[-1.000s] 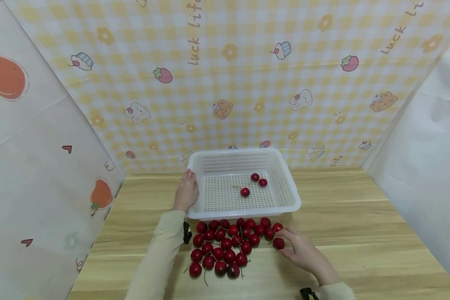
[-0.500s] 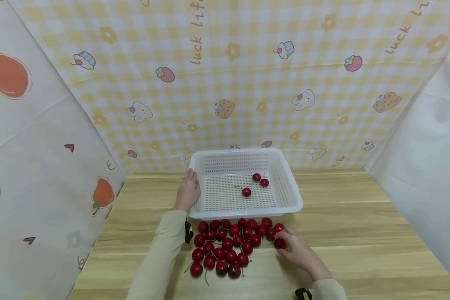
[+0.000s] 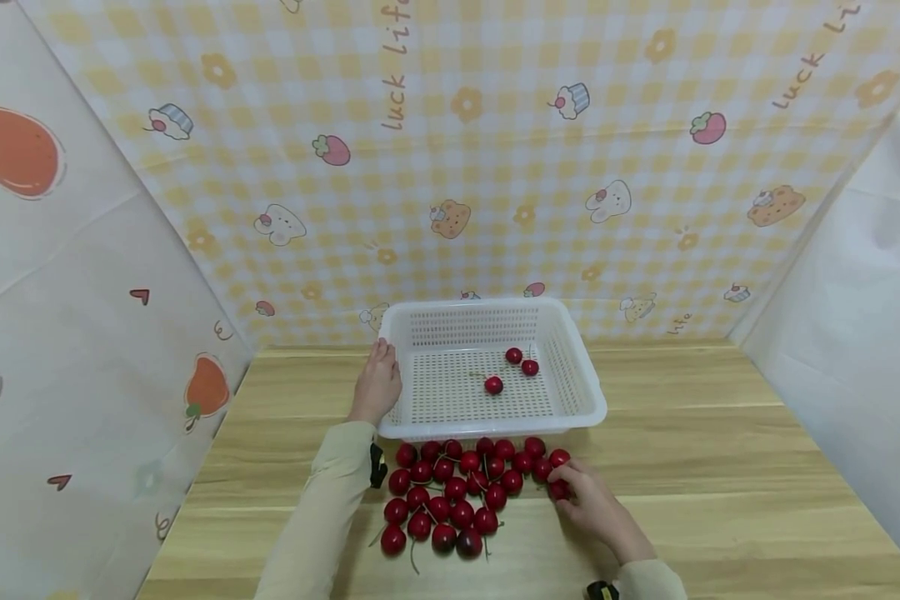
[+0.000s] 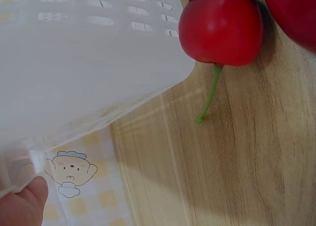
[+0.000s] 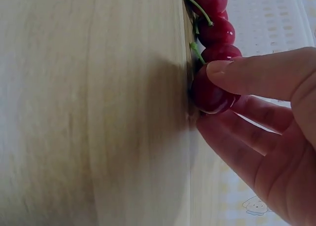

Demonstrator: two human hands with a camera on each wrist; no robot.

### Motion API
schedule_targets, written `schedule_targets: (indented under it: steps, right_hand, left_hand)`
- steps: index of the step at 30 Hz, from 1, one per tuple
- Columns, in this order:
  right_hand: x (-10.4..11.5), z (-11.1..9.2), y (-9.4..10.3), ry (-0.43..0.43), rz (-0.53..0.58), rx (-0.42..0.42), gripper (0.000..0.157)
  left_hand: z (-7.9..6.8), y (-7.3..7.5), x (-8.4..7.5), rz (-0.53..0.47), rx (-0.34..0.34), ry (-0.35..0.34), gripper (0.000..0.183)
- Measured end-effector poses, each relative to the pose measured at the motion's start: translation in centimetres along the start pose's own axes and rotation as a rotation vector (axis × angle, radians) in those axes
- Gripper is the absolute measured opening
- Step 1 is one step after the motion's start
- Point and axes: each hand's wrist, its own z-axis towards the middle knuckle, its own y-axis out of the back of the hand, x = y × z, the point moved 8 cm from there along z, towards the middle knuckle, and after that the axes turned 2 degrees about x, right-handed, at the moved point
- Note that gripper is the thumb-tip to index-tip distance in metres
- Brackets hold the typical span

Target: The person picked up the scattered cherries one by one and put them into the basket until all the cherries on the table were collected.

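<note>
My left hand (image 3: 376, 387) grips the left rim of a white perforated plastic basket (image 3: 495, 428). In the left wrist view one fingertip (image 4: 35, 189) shows under that rim. Three dark red cherries lie inside, one of them a cherry (image 3: 493, 385) near the basket's middle. My right hand (image 3: 598, 512) is at the right end of a group of cherries (image 3: 455, 489) on the table. It pinches one cherry (image 5: 210, 94) between thumb and fingers, as the right wrist view shows. That cherry has a green stem and sits low at the tabletop, close to its neighbours.
Several cherries with stems lie in loose rows right in front of the basket. The wooden table (image 3: 690, 433) meets a yellow checked cloth backdrop (image 3: 495, 175) behind the basket. White sheets (image 3: 862, 275) stand at both sides.
My right hand has shifted slightly left and closed its thumb and fingers on the rightmost cherry. The left hand stays on the basket rim. The head view has shifted a little.
</note>
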Motion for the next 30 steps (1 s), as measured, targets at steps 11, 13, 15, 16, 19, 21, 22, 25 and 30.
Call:
schedule_targets:
  steps: [11,13,15,16,19,21,22,25,30]
  right_hand:
    - [1.7,-0.3,1.5,0.078,0.019,-0.043,0.033]
    - [2.3,-0.3,2.0,0.104,0.014,-0.045,0.033]
    - [3.0,-0.3,2.7,0.135,0.016,-0.051,0.033]
    - [3.5,-0.3,3.1,0.157,0.019,-0.058,0.034]
    - [5.0,-0.1,4.8,0.242,0.042,-0.079,0.036]
    - [6.1,0.2,6.2,0.319,0.062,-0.101,0.038]
    - [6.6,0.4,6.9,0.354,0.069,-0.111,0.039]
    - [8.0,1.3,9.4,0.440,0.081,-0.143,0.041]
    - [9.6,4.5,13.3,0.540,0.058,-0.179,0.039]
  left_hand:
    - [0.0,-0.1,0.2,-0.023,0.010,0.015,0.041]
    - [0.0,-0.1,0.2,-0.024,0.011,0.013,0.041]
    - [0.0,-0.1,0.2,-0.025,0.009,0.011,0.041]
    - [0.0,-0.1,0.1,-0.026,0.009,0.010,0.041]
    - [-0.1,-0.1,0.1,-0.028,0.010,0.010,0.041]
    - [-0.1,-0.1,0.1,-0.027,0.013,0.012,0.041]
    - [-0.1,-0.1,0.1,-0.026,0.014,0.013,0.041]
    - [-0.1,-0.1,0.1,-0.022,0.016,0.012,0.042]
    - [-0.1,-0.1,0.0,-0.025,0.012,0.004,0.041]
